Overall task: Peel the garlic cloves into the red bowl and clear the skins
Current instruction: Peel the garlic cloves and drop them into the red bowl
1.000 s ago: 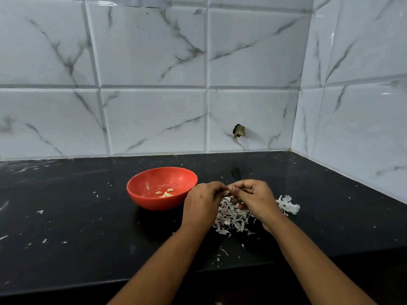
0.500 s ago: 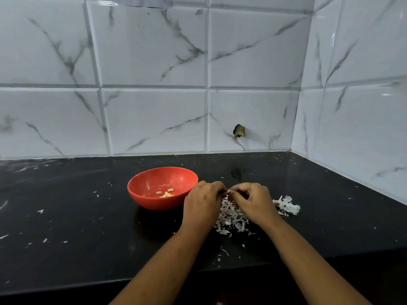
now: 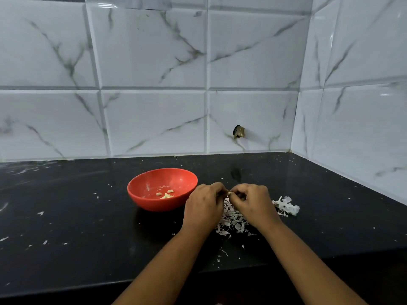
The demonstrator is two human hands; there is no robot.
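Glossy black stone countertop (image 3: 77, 238), flecked with white scraps. Round red plastic bowl (image 3: 141, 201) stands just left of the hands. Left hand (image 3: 203, 208) and right hand (image 3: 253, 201), fingers curled, meet above a heap of white papery skins (image 3: 231, 219), which they partly cover. Both pinch one small pale garlic clove (image 3: 229, 193), mostly hidden by the fingertips. A few peeled cloves (image 3: 166, 194) lie in the bowl.

A black countertop (image 3: 88, 249) bears a red bowl (image 3: 158, 205), a heap of garlic skins (image 3: 231, 219) and scattered white flakes (image 3: 40, 213).

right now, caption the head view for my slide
Left hand and right hand pinch a garlic clove over the skin pile, beside the red bowl of peeled cloves.
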